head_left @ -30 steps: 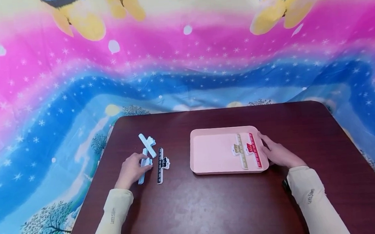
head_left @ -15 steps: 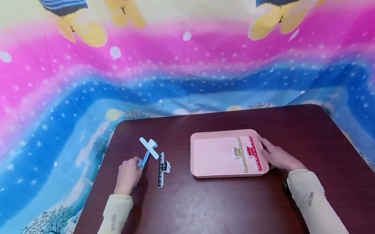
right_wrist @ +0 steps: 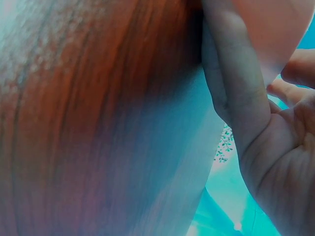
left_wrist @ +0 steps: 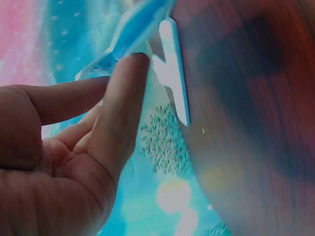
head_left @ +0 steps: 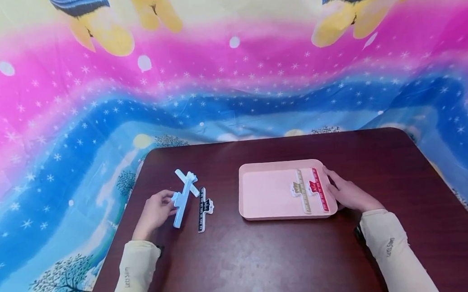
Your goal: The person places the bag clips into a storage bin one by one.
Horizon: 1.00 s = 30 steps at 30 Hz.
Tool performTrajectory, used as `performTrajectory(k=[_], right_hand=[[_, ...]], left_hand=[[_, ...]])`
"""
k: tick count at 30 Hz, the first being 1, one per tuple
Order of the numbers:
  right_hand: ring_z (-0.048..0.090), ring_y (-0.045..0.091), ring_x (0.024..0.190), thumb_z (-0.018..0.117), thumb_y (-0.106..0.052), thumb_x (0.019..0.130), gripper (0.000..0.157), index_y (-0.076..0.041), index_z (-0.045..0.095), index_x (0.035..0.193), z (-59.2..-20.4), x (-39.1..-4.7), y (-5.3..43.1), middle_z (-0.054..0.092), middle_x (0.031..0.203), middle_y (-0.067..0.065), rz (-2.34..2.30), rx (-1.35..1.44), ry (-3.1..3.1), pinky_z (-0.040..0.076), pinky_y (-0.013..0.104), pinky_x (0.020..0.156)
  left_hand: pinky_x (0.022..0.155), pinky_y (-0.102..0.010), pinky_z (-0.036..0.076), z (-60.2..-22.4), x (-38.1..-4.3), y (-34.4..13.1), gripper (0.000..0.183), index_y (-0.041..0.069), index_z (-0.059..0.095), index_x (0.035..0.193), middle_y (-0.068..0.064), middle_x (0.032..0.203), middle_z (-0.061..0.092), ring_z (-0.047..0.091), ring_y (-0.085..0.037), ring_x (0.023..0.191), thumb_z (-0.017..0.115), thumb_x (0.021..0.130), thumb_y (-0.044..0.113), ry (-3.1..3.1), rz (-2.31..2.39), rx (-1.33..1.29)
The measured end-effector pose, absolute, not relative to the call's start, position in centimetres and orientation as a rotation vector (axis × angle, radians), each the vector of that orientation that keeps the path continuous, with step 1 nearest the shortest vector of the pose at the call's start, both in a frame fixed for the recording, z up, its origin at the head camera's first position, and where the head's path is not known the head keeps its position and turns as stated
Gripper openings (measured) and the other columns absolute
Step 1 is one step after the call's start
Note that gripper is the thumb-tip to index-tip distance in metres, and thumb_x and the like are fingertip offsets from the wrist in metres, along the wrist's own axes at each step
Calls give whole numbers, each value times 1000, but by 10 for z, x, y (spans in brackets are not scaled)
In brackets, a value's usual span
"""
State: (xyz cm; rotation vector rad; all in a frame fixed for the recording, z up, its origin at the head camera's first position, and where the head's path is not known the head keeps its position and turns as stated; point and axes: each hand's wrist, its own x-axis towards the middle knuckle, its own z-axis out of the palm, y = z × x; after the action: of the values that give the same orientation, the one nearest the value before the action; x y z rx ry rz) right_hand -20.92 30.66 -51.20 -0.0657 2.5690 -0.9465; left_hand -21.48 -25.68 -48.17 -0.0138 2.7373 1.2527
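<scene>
My left hand (head_left: pixel 155 211) pinches a blue clip (head_left: pixel 183 201) with a long straight bar between thumb and fingertips, tilted above the table. Behind it, partly covered, lies a pale blue clip (head_left: pixel 179 172). A black clip with a piano-key pattern (head_left: pixel 201 210) lies just right of the held one. In the left wrist view the held blue clip (left_wrist: pixel 138 27) is blurred at the fingertips. My right hand (head_left: pixel 349 193) grips the right edge of a pink tray (head_left: pixel 263 216); one finger (right_wrist: pixel 238 64) runs along the tray's side in the right wrist view.
Inside the tray, at its right end, a gold clip (head_left: pixel 304 194) and a red clip (head_left: pixel 318 192) lie side by side. All stands on a dark brown table (head_left: pixel 242 263). A patterned cloth (head_left: pixel 229 83) hangs behind the table.
My left hand has picked up the blue clip from the table and turned it, so its bar now faces up and overlaps the pale blue clip. The right hand stays at the tray.
</scene>
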Motion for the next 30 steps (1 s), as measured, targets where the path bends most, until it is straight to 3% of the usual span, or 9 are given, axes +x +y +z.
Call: performTrajectory(k=[5, 15, 22, 30], right_hand=[[56, 45, 125, 43, -35, 112, 77, -16, -8, 166, -511, -209, 307, 20, 162, 36, -953, -68, 2559, 47, 64, 107], [59, 42, 121, 42, -31, 112, 75, -15, -7, 166, -512, -208, 306, 21, 162, 36, -947, -76, 2557, 50, 60, 104], [63, 37, 113, 43, -34, 112, 76, -17, -7, 167, -512, -208, 305, 25, 160, 35, -936, -70, 2557, 52, 58, 101], [51, 48, 129, 43, -33, 111, 76, -17, -7, 166, -510, -212, 305, 20, 162, 36, -928, -54, 2574, 42, 67, 110]], left_hand=[[93, -47, 60, -482, -219, -255, 34, -5, 54, 139, -22, 112, 63, 72, -23, 101, 51, 105, -1, 2487, 1543, -18], [94, -40, 60, -483, -221, -248, 47, 3, 48, 150, -15, 113, 53, 68, -19, 106, 47, 104, -7, 2265, 1724, 142], [97, -41, 59, -482, -222, -239, 47, -3, 44, 149, -12, 116, 56, 66, -16, 108, 44, 102, -9, 2142, 1835, 193], [93, -33, 60, -484, -231, -225, 42, -7, 46, 146, -3, 115, 66, 70, -11, 105, 49, 104, -5, 2052, 1934, 197]])
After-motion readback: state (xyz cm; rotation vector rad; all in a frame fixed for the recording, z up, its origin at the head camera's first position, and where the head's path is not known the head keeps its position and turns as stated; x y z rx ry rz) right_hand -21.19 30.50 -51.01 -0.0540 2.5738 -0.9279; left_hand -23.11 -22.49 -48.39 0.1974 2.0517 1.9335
